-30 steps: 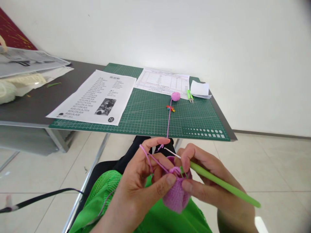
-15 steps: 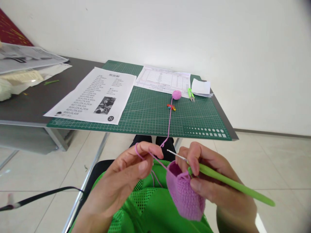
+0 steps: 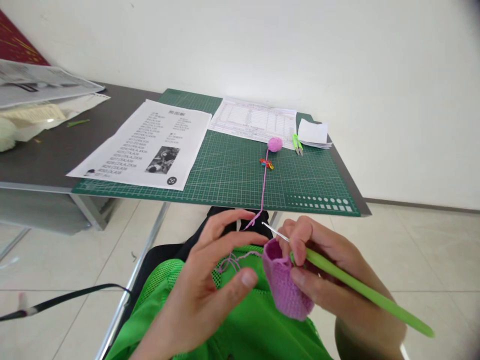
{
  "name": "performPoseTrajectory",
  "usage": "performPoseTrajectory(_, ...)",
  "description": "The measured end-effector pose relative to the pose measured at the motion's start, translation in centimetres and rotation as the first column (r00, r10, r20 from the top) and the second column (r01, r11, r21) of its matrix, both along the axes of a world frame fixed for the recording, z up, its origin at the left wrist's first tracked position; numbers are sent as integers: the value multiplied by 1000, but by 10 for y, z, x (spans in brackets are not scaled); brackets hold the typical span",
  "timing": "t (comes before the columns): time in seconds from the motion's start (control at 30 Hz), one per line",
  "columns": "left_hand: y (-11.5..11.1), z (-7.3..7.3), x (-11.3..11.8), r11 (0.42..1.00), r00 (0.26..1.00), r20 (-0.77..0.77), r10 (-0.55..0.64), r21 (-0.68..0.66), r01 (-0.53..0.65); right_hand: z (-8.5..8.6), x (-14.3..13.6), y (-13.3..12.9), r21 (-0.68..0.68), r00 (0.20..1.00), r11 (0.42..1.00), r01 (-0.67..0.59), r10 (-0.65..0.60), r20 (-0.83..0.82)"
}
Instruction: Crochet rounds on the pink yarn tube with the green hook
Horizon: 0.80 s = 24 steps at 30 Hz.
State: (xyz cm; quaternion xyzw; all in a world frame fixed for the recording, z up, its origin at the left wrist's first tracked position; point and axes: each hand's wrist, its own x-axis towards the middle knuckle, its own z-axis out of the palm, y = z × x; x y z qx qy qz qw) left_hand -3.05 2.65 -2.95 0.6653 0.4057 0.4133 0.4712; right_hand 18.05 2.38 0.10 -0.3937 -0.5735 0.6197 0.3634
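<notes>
Right hand point(image 3: 332, 295) clamped on pink knitted pouch point(image 3: 288, 290) near its rim, same hand gripping green-handled hook point(image 3: 348, 280), metal tip clear of the pouch, pouch hanging tilted above the green-clothed lap. Left hand point(image 3: 197, 285) empty, thumb and fingers spread apart just beside the pouch (can't tell if a fingertip touches the rim), loose pink yarn point(image 3: 229, 261) behind it. On the bench point(image 3: 129, 90), green mat point(image 3: 225, 175) carries pink yarn ball point(image 3: 275, 144), colored clips point(image 3: 266, 163) and, beside white paper slips point(image 3: 313, 132), green snips point(image 3: 296, 142).
</notes>
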Motion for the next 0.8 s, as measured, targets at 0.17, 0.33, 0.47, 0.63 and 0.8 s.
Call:
performPoseTrajectory(0.17, 0, -3, 20, 997, 995, 65, -76, 20, 75, 0, 2, 2, 44, 982, 998, -37, 29, 185)
performPoseTrajectory(0.33, 2, -5, 29, 994, 987, 115, -111, 1, 112, 3, 1, 3, 109, 967, 994, -30, 1, 254)
performPoseTrajectory(0.47, -1, -5, 30, 995, 989, 137, -59, -76, 70, 7, 1, 3, 179, 954, 981, -71, 14, 298)
performPoseTrajectory(0.63, -4, -8, 30, 982, 979, 203, -14, -181, 51, 7, 4, 9, 288, 952, 956, -57, -35, 304)
performPoseTrajectory(0.8, -5, -12, 30, 966, 961, 272, 39, -255, 33, 2, 5, 13, 534, 898, 835, 134, -331, 291)
